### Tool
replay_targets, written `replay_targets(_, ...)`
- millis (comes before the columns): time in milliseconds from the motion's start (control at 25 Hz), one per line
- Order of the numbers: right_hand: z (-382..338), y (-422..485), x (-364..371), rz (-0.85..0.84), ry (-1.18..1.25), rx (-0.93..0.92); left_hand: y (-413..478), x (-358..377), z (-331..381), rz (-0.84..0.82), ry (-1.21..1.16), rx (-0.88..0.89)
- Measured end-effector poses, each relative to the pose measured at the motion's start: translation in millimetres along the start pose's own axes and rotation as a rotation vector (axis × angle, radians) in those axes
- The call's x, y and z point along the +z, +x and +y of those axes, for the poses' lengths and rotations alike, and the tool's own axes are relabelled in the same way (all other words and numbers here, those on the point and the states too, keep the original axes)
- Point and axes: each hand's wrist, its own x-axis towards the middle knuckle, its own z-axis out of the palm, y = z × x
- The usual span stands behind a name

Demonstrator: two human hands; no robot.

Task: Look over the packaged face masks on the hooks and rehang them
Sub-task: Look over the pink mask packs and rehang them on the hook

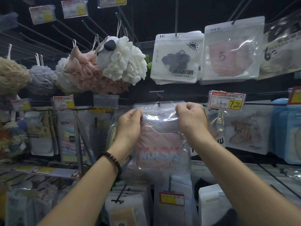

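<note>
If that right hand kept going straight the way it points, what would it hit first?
Likely the white pack hanging above: the right hand, pinching the top of the clear mask pack, points up toward it. Depth is unclear.

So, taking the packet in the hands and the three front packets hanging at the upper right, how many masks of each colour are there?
Pink: 2, the held packet and the packet marked 5
Dark grey: 1, the sun-logo packet
Cannot tell: 1, the cut-off packet
Total: 4
</note>
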Motion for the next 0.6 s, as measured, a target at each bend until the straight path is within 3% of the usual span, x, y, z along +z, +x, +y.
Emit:
replay_targets(160,1,0,-2,-0.008,-0.080,0.021,1,1,0,0.016,0.057,-0.035)
replay_targets(320,11,1,-9,0.049,-0.224,-0.080,2,1,-8,0.046,0.205,-0.009)
replay_targets(600,31,2,-15,0.116,-0.357,-0.213,18,-5,-19,0.103,0.479,0.165)
